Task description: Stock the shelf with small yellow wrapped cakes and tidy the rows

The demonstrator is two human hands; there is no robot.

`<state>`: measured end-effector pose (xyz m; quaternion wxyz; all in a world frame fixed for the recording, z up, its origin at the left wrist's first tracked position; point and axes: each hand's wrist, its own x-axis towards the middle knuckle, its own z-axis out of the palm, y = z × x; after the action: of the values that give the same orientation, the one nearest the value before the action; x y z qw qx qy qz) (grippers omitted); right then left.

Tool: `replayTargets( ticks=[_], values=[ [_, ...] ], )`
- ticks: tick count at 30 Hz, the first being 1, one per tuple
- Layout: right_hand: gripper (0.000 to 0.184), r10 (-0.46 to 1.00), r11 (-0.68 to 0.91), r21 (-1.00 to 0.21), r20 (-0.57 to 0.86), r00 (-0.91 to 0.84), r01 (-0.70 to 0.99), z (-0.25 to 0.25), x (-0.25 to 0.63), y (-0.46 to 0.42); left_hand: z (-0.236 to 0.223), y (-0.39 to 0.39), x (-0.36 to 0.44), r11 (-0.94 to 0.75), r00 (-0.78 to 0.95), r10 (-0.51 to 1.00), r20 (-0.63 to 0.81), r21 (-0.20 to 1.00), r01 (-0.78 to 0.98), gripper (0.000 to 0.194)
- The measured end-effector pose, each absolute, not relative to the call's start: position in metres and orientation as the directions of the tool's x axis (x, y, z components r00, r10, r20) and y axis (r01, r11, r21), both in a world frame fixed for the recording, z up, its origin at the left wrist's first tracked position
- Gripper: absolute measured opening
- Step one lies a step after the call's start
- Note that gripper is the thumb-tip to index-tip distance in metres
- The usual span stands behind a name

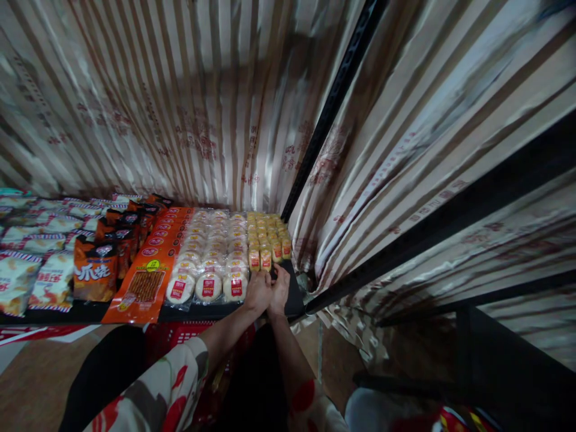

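Both of my hands meet at the front of the black shelf, close against the rows of small yellow-wrapped snack packets (266, 258) with red labels. My left hand (260, 292) has its fingers closed just below the front packets. Touching it, my right hand (279, 289) is bent inward with curled fingers. Whatever lies between the fingertips is hidden or too small to make out. To the left of the yellow packets stand rows of clear-wrapped round rice crackers (208, 287) with red labels.
Flat orange snack-stick packs (144, 285), orange bags (95, 270) and white striped snack bags (51, 279) fill the shelf leftward. A striped curtain (216, 108) hangs behind. A black metal post (330, 108) rises at the shelf's right corner. Below is a red basket (180, 333).
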<state>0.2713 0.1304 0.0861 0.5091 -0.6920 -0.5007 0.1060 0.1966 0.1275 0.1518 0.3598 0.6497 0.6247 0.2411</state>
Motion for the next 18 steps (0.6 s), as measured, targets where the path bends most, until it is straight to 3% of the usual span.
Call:
replayTargets(
  ticks=[12, 18],
  values=[
    [0.034, 0.809, 0.039, -0.798, 0.379, 0.45, 0.602, 0.089, 0.246, 0.072, 0.137, 0.077, 0.176, -0.035, 0.17, 0.981, -0.093, 0.779, 0.626, 0.027],
    [0.031, 0.862, 0.122, -0.807, 0.374, 0.342, 0.578, 0.069, 0.214, 0.033, 0.121, 0.039, 0.138, -0.073, 0.198, 0.977, -0.075, 0.759, 0.647, 0.028]
  ],
)
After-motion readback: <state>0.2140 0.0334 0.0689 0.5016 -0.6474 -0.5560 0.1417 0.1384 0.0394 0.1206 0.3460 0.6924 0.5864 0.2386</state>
